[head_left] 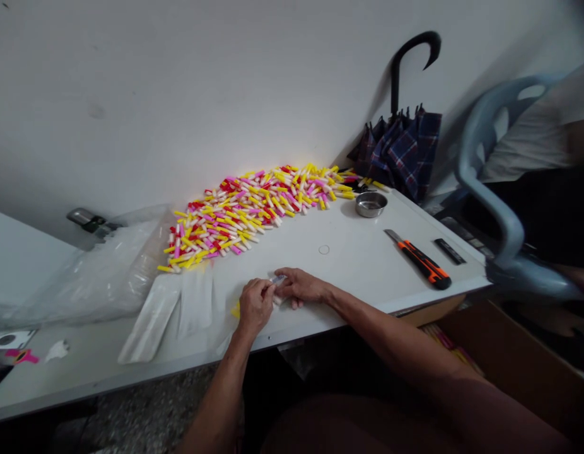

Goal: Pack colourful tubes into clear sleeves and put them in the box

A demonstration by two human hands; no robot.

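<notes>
small clear plastic tube (277, 279) | pinched between closed fingers of left hand (256, 306) and right hand (301, 285) | held just above near edge of white table (362, 271) | farther back: heap of pink, yellow, red and white plastic tubes (254, 214) | right: steel bowl (371, 203), orange utility knife (423, 268)

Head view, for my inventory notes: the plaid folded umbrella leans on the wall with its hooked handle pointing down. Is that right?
No: the head view shows the plaid folded umbrella leaning on the wall with its hooked handle pointing up.
</notes>
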